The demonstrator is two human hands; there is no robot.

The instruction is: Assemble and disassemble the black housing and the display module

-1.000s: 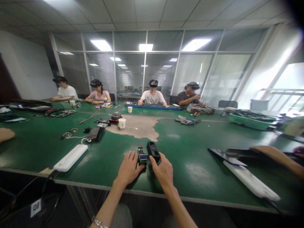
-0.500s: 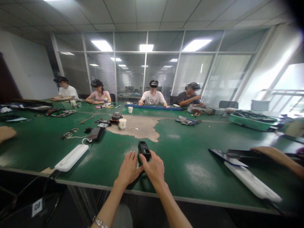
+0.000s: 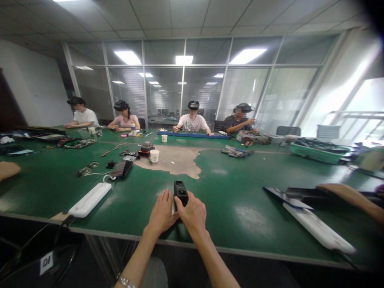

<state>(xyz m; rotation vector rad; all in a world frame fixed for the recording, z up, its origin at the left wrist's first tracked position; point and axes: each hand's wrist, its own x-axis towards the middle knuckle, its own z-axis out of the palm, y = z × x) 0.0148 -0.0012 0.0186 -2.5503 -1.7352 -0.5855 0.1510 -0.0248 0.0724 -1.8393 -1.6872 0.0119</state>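
Note:
A black box-shaped device (image 3: pixel 181 191) with socket-like openings in its upper face stands at the near side of the green table, between my two hands. My right hand (image 3: pixel 192 214) grips it from the right, thumb across its near side. Along its left side lies my left hand (image 3: pixel 163 212), fingers stretched forward and pressed in close, thumb reaching toward the right thumb. A narrow pale strip shows between the left fingers and the device; what it is I cannot make out. My hands hide the lower part of the device.
A white power strip (image 3: pixel 90 200) lies at left, another (image 3: pixel 319 228) at right beside dark panels and a co-worker's arm (image 3: pixel 354 198). Ahead are a paper cup (image 3: pixel 154 156), eyeglasses (image 3: pixel 88 169), gloves (image 3: pixel 235 151) and a green basket (image 3: pixel 319 154). Several people sit across the table.
The black device has tipped slightly and sits a little lower between my hands. My right hand has shifted slightly left and down with it; the left has barely moved.

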